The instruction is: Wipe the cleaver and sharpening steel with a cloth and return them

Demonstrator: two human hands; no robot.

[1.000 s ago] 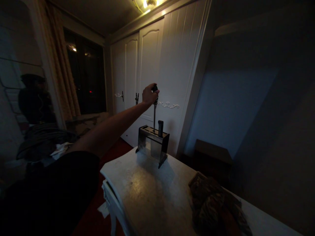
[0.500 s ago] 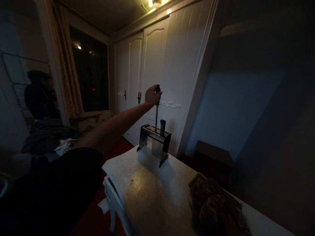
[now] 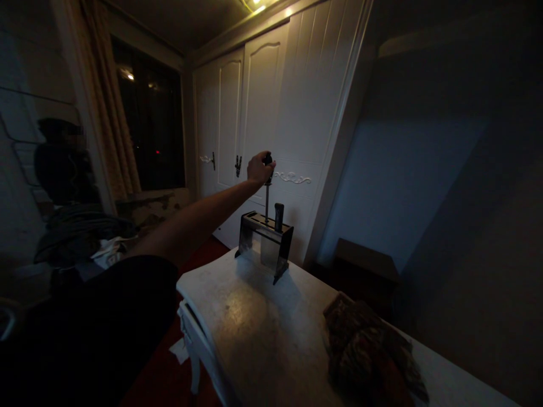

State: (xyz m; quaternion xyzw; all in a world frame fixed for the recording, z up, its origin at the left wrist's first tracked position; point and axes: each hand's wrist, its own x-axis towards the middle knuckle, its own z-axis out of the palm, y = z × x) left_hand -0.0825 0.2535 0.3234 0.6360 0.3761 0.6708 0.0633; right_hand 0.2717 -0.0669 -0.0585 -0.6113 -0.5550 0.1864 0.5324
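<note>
My left hand (image 3: 258, 168) is stretched out at the far end of the table, its fingers wrapped round the black handle of a thin metal rod that looks like a sharpening steel (image 3: 267, 202). The rod stands upright, its lower end in a slot on top of a knife block (image 3: 250, 232) with dark ends and see-through sides. Beside it in the same block sits a knife (image 3: 279, 216) with a black handle; its broad blade shows dimly through the side. My right hand is out of view.
The block stands on a white table (image 3: 237, 316). A crumpled brown patterned cloth (image 3: 365, 345) lies at the table's right. Behind are a white wardrobe (image 3: 263, 102) and a dark box-like piece (image 3: 365, 260). Another person (image 3: 63, 161) is at the left, near piled clothes (image 3: 80, 226).
My left hand has come down slightly toward the block, and a little less of the rod shows above the slot. The view has shifted slightly.
</note>
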